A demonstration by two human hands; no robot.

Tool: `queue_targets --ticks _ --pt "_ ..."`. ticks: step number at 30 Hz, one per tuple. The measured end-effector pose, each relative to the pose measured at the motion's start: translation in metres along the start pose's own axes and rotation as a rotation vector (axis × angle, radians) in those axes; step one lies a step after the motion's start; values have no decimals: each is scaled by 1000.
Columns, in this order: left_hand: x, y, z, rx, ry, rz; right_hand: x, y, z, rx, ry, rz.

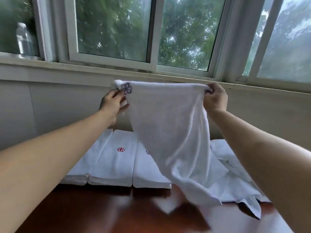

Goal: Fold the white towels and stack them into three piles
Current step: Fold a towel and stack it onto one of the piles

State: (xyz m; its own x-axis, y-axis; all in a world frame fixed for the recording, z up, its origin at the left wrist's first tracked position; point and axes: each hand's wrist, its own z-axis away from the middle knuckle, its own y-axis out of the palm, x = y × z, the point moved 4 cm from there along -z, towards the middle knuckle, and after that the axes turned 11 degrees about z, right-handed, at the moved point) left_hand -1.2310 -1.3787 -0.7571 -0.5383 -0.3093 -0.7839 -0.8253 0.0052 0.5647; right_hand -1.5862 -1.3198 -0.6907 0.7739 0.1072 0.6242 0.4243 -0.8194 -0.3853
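Up at mid-frame, both hands held a white towel (170,125) stretched by its top edge: the left hand (113,105) pinched the flower-marked corner, the right hand (214,96) gripped the other. Below it, folded piles (111,158) lay on the wooden table (101,211).

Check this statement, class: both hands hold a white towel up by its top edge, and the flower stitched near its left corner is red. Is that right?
Not quite. The flower near the left corner of the held towel is purple, not red, as the head view shows. The rest stands: the left hand and right hand hold it up by its top edge.
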Motion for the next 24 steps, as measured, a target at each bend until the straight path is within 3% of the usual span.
queue_targets --ticks 2,5,7,9,10,12,14,18,24 --pt "-11 7 1 71 -4 48 7 -5 -8 -59 -10 -121" --pt "7 -27 21 211 -149 -295 -17 -4 16 168 -53 -26" --pt "38 -71 49 376 -359 -690 -49 -4 54 450 -120 212" --pt "73 -115 88 586 -636 -1051 -91 0 105 850 -187 585" --pt "87 -132 105 652 -736 -1164 -113 1 133 1063 -188 756" --pt "110 -153 126 644 -749 -1226 -151 -3 179 1329 -109 944" --pt "122 -157 127 543 -571 -1194 -172 -6 200 1338 -70 957" --pt "138 -141 116 388 -239 -1190 -187 9 211 1145 -6 735" --pt "190 -111 106 458 -62 -1253 -209 68 225 878 37 511"
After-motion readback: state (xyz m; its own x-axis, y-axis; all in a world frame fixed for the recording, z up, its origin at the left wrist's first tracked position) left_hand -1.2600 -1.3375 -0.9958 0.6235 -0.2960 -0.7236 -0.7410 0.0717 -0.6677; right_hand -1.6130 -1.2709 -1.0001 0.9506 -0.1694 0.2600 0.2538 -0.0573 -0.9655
